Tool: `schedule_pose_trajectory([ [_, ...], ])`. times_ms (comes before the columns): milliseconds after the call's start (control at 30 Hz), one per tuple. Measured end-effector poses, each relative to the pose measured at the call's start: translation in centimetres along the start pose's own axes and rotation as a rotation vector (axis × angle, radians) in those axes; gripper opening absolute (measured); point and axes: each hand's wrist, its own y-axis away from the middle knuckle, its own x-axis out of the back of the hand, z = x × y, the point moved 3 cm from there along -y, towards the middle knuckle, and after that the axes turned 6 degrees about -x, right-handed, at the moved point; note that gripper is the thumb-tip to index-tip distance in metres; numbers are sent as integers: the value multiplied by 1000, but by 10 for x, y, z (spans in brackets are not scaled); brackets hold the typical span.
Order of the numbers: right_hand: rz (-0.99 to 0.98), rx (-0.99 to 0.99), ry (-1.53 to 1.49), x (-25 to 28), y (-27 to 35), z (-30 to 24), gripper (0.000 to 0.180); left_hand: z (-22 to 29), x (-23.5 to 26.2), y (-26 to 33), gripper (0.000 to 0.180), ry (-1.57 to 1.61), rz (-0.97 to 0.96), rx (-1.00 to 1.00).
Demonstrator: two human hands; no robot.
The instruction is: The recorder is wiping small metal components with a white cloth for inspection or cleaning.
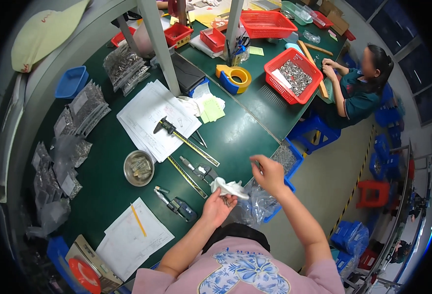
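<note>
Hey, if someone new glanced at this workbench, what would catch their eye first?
Probably the bright red basket of small metal parts at the far right of the green table, beside a seated co-worker. Then, near the front edge, the left hand cupping small dark parts with a white cloth on it, while the right hand hovers over a clear plastic bag.

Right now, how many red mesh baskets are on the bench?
2. One red mesh basket sits at the far end, top centre; the other red basket, filled with metal parts, is by the seated co-worker. Smaller red bins nearby aren't mesh; more may be hidden.
</note>
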Motion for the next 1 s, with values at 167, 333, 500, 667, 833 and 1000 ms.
schedule_pose_trajectory([
  [167,7,158,241,-62,-125,17,16,23,40,21,25,76,25,-168],
  [333,83,130,487,-118,-242,20,17,31,73,37,28,146,182,-242],
  [500,-33,165,876,-166,-279,28,13,42,78,43,29,114,199,-301],
  [667,-53,234,950,-168,-284,24,13,51,76,30,28,128,218,-292],
  [833,-68,-71,802,-174,-299,33,14,52,71,19,25,117,169,-253],
  [1000,-24,-96,600,-166,-282,21,17,61,57,15,24,139,205,-285],
])
